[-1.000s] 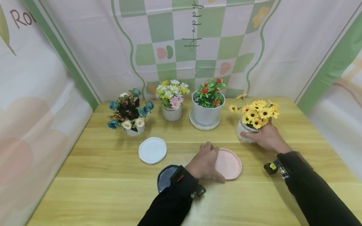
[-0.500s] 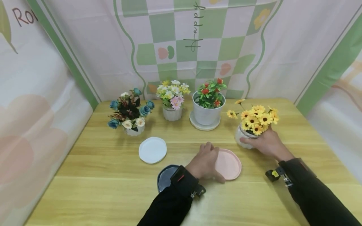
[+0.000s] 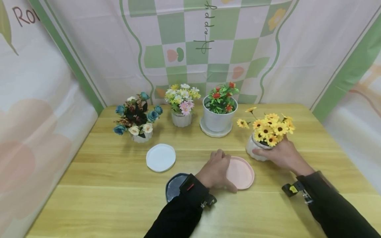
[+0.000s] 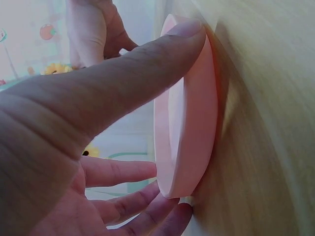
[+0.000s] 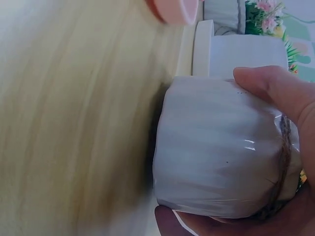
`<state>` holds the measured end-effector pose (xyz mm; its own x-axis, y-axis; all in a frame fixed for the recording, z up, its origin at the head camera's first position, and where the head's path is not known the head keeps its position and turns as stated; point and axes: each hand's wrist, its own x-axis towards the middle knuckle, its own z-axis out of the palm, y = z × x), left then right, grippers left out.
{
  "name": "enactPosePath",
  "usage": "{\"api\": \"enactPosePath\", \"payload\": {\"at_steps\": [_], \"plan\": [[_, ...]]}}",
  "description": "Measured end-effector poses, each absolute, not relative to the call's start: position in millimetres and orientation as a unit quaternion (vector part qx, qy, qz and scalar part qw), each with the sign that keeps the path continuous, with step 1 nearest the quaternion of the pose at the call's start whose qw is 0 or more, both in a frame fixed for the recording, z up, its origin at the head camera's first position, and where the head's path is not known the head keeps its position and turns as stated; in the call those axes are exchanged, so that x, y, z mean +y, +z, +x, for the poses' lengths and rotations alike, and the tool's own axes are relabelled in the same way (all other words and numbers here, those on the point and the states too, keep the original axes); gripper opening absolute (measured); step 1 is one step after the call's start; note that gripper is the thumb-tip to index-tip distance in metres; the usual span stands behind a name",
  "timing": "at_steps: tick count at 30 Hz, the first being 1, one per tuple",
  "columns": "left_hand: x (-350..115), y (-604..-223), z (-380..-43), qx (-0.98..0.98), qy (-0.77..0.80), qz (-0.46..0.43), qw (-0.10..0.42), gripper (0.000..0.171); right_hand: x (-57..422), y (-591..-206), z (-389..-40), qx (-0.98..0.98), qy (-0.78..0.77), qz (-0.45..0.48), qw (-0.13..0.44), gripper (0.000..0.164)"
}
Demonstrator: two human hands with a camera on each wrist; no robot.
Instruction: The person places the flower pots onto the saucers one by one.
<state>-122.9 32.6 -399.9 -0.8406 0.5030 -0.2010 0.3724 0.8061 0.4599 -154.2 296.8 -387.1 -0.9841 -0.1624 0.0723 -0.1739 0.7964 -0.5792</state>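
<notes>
My left hand (image 3: 215,172) spans the pink saucer (image 3: 241,173), thumb on its near rim and fingertips at its far edge. The left wrist view shows the saucer (image 4: 189,128) between thumb and fingers, resting on the wooden tabletop. At the right, my right hand (image 3: 281,152) grips a ribbed white flowerpot (image 3: 255,148) with yellow daisy-like flowers (image 3: 269,127). Close up in the right wrist view, the pot (image 5: 216,147) has twine round its neck, with my thumb on one side and fingers on the other. A shadow runs under its base.
Along the back stand a pot of blue and cream roses (image 3: 141,135), a pot of white and pink flowers (image 3: 181,119), and a red-flowered plant in a white pot (image 3: 218,120) on a white saucer (image 3: 214,133). A white saucer (image 3: 160,158) and a dark saucer (image 3: 175,188), partly under my left forearm, lie nearer.
My right hand has brought the pot of yellow flowers a little toward me, nearer the pink saucer. The left hand and the pink saucer have stayed in place.
</notes>
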Motion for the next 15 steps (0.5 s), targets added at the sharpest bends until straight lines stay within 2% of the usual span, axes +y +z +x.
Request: {"api": "enactPosePath", "payload": {"at_steps": [15], "plan": [[31.8,-401.0,-123.4,0.934,0.215,0.24,0.156,0.107,276.4,-366.4,-133.3,-0.944,0.315,0.101,0.002,0.115]]}}
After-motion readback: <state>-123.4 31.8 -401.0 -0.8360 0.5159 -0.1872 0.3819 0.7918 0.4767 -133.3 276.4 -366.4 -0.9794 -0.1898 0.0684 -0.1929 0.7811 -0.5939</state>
